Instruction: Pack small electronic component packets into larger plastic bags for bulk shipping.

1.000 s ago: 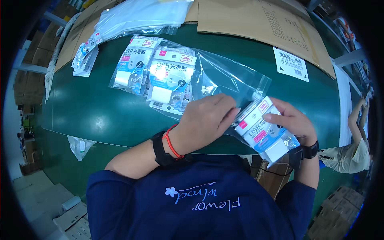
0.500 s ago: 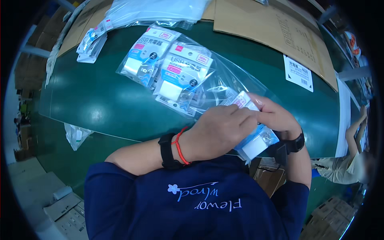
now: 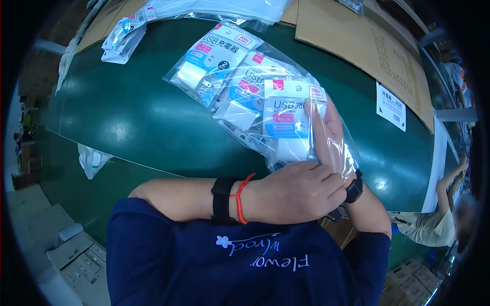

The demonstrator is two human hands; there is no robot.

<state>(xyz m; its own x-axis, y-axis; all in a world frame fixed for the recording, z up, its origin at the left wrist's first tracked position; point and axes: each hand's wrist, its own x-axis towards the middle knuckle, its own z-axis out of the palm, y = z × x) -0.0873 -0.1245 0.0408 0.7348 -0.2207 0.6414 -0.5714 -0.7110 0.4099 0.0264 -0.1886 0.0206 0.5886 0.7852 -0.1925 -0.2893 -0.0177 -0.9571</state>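
Observation:
A large clear plastic bag (image 3: 343, 153) lies on the green table with several blue-and-white USB charger packs in it. My right hand (image 3: 327, 130) reaches inside the bag, its thumb and fingers closed on the right edge of the nearest charger pack (image 3: 286, 120). That pack partly covers another charger pack (image 3: 245, 97), and a further charger pack (image 3: 209, 64) lies at the bag's far left end. Close to my body, my left hand (image 3: 306, 194) is closed on the bag's mouth by my right wrist; its fingertips are partly hidden.
The green table (image 3: 122, 112) has more charger packs (image 3: 125, 43) at its far left. Clear bags (image 3: 214, 9) lie along the far edge beside a cardboard sheet (image 3: 367, 56) with a white label (image 3: 391, 106). Another person (image 3: 429, 219) is at the right.
My right hand has moved the charger pack from outside the bag's mouth into the bag, beside the others. My left hand has drawn back toward my body, onto the bag's edge.

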